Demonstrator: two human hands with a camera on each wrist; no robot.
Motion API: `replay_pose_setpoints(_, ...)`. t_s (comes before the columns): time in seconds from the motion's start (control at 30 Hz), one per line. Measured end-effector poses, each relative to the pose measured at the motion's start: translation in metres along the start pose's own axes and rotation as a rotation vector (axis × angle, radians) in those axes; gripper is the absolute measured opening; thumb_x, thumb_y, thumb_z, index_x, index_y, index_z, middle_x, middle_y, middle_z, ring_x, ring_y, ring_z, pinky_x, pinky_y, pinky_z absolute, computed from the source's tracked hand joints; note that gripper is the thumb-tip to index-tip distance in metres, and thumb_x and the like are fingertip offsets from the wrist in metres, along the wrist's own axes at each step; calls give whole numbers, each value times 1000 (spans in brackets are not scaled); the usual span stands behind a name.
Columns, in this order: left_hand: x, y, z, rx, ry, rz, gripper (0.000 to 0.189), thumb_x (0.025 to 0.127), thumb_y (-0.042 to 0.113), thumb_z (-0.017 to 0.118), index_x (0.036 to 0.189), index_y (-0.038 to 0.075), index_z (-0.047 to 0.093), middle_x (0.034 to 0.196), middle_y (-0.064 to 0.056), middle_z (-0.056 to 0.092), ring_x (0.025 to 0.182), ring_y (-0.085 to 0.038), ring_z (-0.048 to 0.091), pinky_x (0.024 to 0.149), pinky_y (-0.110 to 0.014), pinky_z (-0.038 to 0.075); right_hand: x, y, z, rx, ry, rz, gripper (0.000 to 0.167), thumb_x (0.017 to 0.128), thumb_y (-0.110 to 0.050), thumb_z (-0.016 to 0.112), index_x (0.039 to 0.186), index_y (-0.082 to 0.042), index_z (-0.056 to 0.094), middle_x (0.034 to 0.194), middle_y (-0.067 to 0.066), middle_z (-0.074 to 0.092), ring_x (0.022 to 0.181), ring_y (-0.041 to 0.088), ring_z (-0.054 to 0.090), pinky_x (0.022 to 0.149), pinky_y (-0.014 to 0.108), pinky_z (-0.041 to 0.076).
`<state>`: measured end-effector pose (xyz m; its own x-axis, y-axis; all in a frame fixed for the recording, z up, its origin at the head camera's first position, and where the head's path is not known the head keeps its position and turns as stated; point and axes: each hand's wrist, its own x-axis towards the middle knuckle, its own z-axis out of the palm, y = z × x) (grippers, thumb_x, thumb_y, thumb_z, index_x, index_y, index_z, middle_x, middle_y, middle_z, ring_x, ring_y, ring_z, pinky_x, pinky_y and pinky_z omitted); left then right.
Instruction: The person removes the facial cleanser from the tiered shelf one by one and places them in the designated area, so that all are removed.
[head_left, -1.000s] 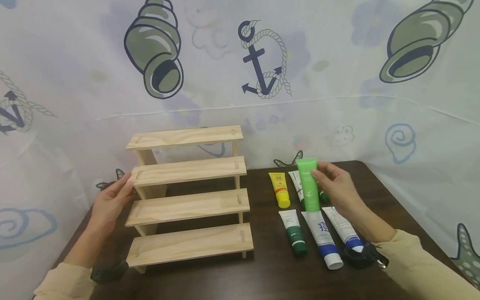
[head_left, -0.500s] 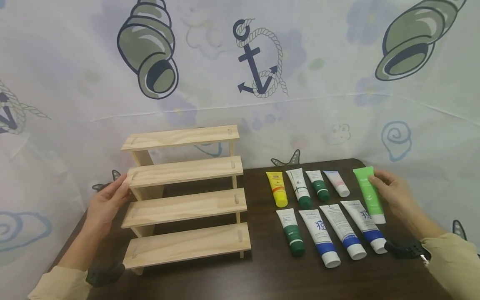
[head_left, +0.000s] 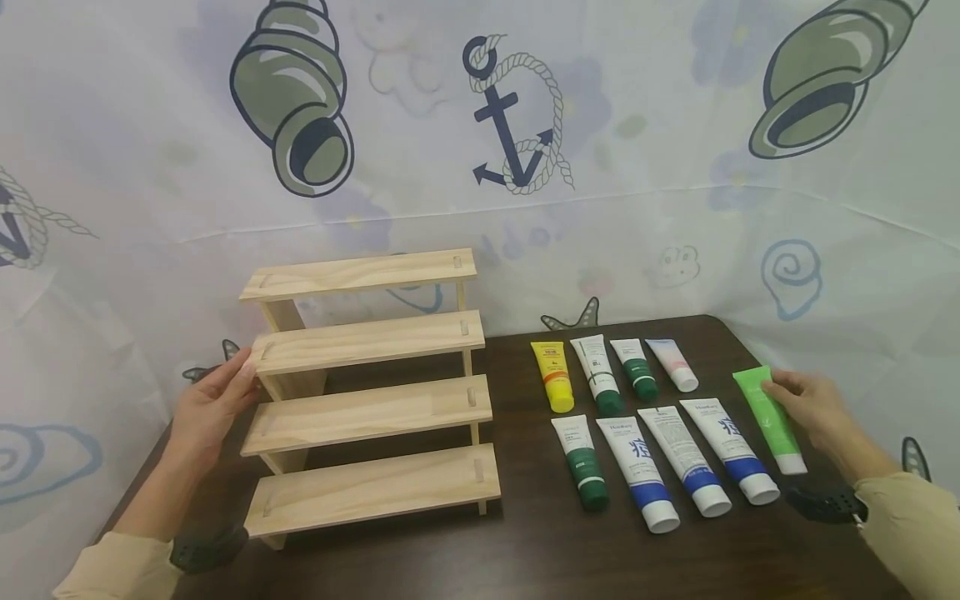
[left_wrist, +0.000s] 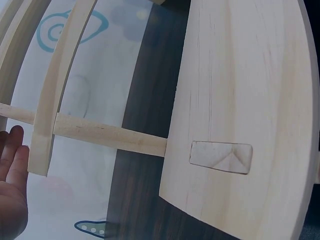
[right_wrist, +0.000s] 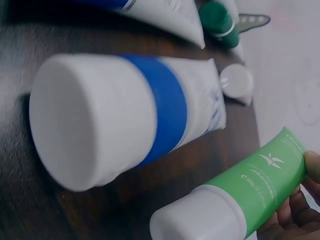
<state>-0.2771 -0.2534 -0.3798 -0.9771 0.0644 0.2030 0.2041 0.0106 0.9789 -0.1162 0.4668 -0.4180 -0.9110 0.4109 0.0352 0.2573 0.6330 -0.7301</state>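
Observation:
A stepped wooden rack (head_left: 367, 414) with several plank tiers stands on the table. My left hand (head_left: 206, 408) touches the left end of its second plank from the top, fingers fairly straight. In the left wrist view, that hand (left_wrist: 14, 185) shows at the left edge beside a plank's end. My right hand (head_left: 813, 408) pinches a green squeeze tube (head_left: 768, 417) with a white cap near its flat top end. The tube is at the right end of the front row, cap toward me. In the right wrist view, the green tube (right_wrist: 260, 185) tilts with its cap lowest.
Two rows of tubes lie left of the green one. The back row holds a yellow tube (head_left: 552, 375), two white-and-green ones and a pink-and-white tube (head_left: 672, 364). In front lie a white-and-green tube (head_left: 581, 462) and three white-and-blue tubes (head_left: 727, 446). A patterned cloth (head_left: 637, 275) hangs behind.
My right hand has carried the green tube rightward from above the other tubes and brought it down toward the table beside the front row. My left hand stays at the rack.

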Motion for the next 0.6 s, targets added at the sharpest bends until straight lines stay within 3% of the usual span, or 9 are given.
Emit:
replay_pose_setpoints(0.23, -2, 1, 1, 49, -6, -2, 61, 93, 27, 59, 143, 2, 34, 138, 10, 48, 90, 14, 58, 77, -5, 47, 4, 16, 0, -41, -126, 51, 60, 99, -26, 42, 131, 23, 31, 108, 36, 54, 69, 7, 50, 57, 25, 47)
replay_pose_setpoints(0.37, -2, 1, 1, 71, -2, -5, 62, 93, 28, 58, 143, 3, 34, 142, 7, 45, 89, 15, 58, 77, -4, 47, 6, 21, 2, -71, -153, 65, 60, 99, -27, 41, 131, 23, 31, 116, 40, 47, 73, 10, 50, 59, 25, 47)
replay_pose_setpoints(0.6, -3, 2, 3, 60, 3, 13, 60, 93, 27, 59, 142, 2, 36, 126, 17, 56, 89, 14, 59, 76, -5, 47, 12, 28, 2, -68, -178, 101, 62, 98, -28, 43, 131, 22, 30, 121, 41, 44, 76, 10, 50, 61, 24, 47)
